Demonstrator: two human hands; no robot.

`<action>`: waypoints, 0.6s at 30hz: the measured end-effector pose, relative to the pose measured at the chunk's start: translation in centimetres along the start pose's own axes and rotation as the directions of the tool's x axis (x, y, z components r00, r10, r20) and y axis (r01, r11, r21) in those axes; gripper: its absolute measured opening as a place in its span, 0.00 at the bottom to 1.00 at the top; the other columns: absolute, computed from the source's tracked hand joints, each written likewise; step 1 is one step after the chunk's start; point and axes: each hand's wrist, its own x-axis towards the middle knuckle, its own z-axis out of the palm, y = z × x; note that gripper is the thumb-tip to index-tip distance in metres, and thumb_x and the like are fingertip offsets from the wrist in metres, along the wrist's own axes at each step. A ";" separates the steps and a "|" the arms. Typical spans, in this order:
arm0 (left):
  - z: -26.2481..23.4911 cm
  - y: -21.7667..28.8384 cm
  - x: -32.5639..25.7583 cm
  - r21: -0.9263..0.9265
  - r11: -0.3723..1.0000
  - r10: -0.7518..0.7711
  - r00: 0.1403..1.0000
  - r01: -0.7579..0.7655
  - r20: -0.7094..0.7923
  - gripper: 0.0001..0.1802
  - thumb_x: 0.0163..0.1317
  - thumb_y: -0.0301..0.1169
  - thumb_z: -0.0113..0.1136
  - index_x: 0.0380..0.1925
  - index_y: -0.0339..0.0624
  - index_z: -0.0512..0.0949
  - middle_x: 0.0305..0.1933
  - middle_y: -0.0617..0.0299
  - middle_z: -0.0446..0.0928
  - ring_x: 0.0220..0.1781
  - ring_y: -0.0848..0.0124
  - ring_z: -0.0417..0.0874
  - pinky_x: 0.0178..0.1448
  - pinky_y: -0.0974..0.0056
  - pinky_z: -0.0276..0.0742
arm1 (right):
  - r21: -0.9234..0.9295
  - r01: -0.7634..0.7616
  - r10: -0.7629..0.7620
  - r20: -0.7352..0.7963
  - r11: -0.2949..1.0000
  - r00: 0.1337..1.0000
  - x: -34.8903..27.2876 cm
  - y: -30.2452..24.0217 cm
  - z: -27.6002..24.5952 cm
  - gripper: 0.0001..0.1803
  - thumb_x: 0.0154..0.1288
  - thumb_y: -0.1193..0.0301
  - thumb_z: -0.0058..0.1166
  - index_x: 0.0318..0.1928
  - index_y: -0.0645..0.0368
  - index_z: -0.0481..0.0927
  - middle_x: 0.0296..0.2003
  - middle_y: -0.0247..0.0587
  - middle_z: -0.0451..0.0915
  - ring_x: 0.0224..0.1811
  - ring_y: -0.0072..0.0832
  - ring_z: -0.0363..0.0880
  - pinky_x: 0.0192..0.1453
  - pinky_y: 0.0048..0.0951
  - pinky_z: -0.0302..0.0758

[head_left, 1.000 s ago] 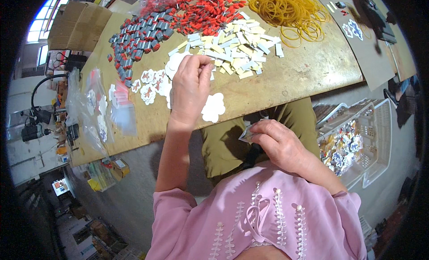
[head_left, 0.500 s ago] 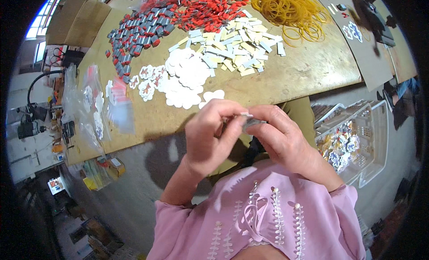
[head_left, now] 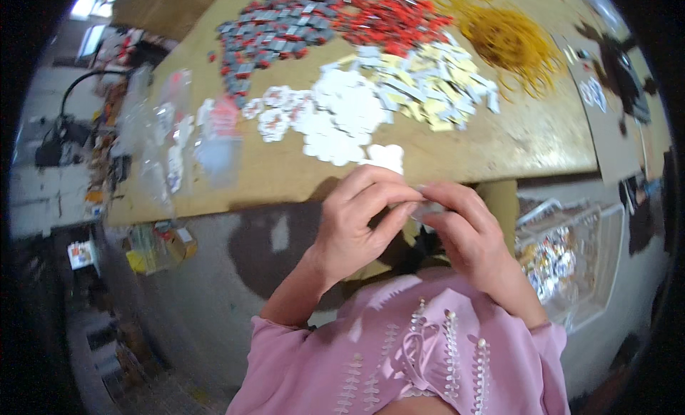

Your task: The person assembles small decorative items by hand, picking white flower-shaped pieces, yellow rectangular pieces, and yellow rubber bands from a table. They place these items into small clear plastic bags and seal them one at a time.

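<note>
My left hand (head_left: 360,226) and my right hand (head_left: 467,226) meet in front of my body, just off the near edge of the table. Thumb and fingers of both are pinched together at the same spot. What they hold is small, mostly covered by the fingertips and blurred. Close beyond them on the table lie a few white scalloped cutouts (head_left: 385,157) and a heap of the same white cutouts (head_left: 342,115). Several printed cutouts (head_left: 275,124) sit left of that heap.
Farther back are yellow and pale grey strips (head_left: 435,87), red pieces (head_left: 392,23), grey-and-red pieces (head_left: 275,33) and yellow rubber bands (head_left: 506,41). Clear plastic bags (head_left: 217,147) lie at the left. A plastic basket (head_left: 606,254) of printed pieces stands at the lower right.
The view has shifted, so the table and its heaps sit farther right. Both hands stay together; the pale grey piece seen between them earlier is now mostly covered by the fingers.
</note>
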 end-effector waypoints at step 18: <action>-19.7 -17.1 5.5 0.643 0.709 -0.208 0.957 0.290 -0.202 0.15 0.64 0.27 0.71 0.51 0.40 0.86 0.40 0.54 0.85 0.41 0.61 0.87 0.48 0.58 0.83 | -0.044 -0.028 0.027 -0.011 0.999 1.000 -1.3 0.4 0.5 0.15 0.55 0.87 0.63 0.44 0.66 0.83 0.53 0.53 0.84 0.58 0.53 0.86 0.59 0.46 0.85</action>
